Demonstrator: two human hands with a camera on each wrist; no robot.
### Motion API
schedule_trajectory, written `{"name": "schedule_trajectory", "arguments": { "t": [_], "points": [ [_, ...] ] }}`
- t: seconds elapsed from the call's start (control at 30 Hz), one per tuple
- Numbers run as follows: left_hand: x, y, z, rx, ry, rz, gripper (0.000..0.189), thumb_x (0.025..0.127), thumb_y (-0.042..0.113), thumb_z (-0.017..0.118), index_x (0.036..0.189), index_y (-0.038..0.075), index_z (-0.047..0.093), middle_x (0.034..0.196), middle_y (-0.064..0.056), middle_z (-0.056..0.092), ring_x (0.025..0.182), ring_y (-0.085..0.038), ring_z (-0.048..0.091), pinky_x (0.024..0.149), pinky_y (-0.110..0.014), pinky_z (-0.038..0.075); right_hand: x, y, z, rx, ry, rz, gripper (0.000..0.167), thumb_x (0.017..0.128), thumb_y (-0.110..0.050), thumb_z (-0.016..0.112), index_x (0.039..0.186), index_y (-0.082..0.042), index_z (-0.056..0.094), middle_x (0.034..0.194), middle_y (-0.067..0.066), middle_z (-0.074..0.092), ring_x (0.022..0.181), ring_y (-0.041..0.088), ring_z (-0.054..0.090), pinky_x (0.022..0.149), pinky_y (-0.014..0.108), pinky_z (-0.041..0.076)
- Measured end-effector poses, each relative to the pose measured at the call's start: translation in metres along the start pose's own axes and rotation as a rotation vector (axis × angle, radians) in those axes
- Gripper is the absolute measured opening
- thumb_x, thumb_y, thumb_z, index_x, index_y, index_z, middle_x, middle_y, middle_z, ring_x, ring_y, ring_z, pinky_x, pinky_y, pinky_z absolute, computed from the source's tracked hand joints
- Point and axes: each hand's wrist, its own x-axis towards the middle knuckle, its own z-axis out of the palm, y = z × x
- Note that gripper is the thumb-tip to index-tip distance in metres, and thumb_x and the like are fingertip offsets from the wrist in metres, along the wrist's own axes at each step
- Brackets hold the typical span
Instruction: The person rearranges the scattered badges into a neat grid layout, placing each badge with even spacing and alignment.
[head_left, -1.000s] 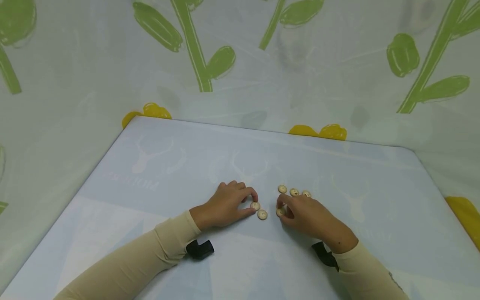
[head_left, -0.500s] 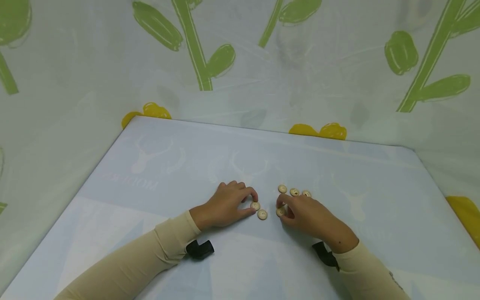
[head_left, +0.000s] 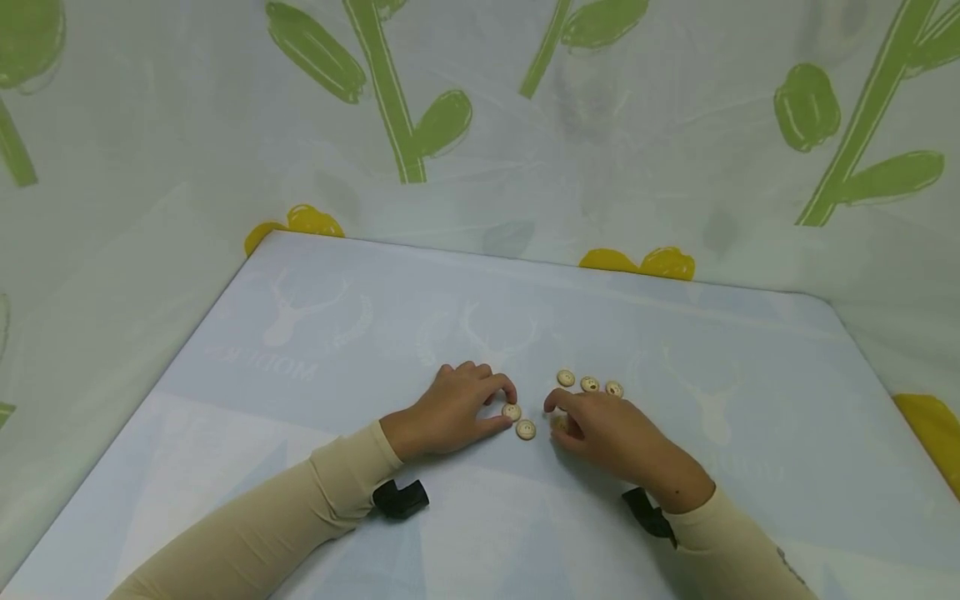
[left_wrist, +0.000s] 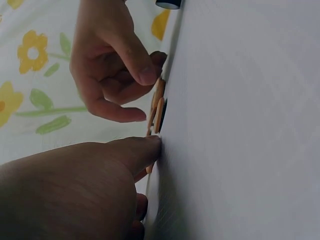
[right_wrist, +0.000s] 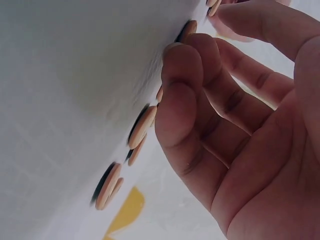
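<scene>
My left hand [head_left: 453, 410] pinches a round beige button [head_left: 512, 412] between thumb and index finger on the table. Just beside that one, nearer me, lies a second button [head_left: 526, 430]. My right hand [head_left: 617, 429] is curled about another button [head_left: 559, 423], its thumb at the near side and its index finger raised off it. Fingers hide much of that button in the right wrist view. Beyond the right hand, several buttons lie in a row, among them the leftmost button [head_left: 566, 378] and the rightmost button [head_left: 614, 389].
A pale blue and white cloth with faint deer prints covers the table [head_left: 360, 333]. Behind it hangs a white curtain [head_left: 495, 158] with green plants and yellow flowers. Black wrist mounts [head_left: 401, 499] sit under both wrists.
My right index finger has lifted off the button and shifted left, and the right hand has moved slightly left. The left hand stays where it was.
</scene>
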Motion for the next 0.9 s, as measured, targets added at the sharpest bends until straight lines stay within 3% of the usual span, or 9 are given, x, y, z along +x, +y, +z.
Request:
{"name": "schedule_trajectory", "arguments": {
  "t": [0.37, 0.9],
  "points": [
    [-0.002, -0.002, 0.003, 0.0, 0.001, 0.009, 0.019, 0.094, 0.043, 0.068, 0.108, 0.031, 0.064, 0.083, 0.01, 0.05, 0.083, -0.009, 0.045, 0.075, -0.032, 0.032, -0.002, -0.008, 0.01, -0.034, 0.004, -0.111, 0.029, 0.089, -0.019, 0.073, 0.117, -0.023, 0.066, 0.064, -0.014, 0.045, 0.057, 0.0, 0.04, 0.054, 0.02, 0.036],
    [0.001, -0.002, 0.002, 0.028, -0.002, 0.0, 0.019, 0.093, 0.044, 0.068, 0.108, 0.032, 0.064, 0.084, 0.011, 0.05, 0.083, -0.009, 0.046, 0.075, -0.032, 0.033, -0.002, -0.01, 0.013, -0.05, 0.045, -0.173, 0.032, 0.088, -0.016, 0.073, 0.119, -0.022, 0.07, 0.071, -0.013, 0.048, 0.06, 0.001, 0.042, 0.055, 0.019, 0.037]
  ]
}}
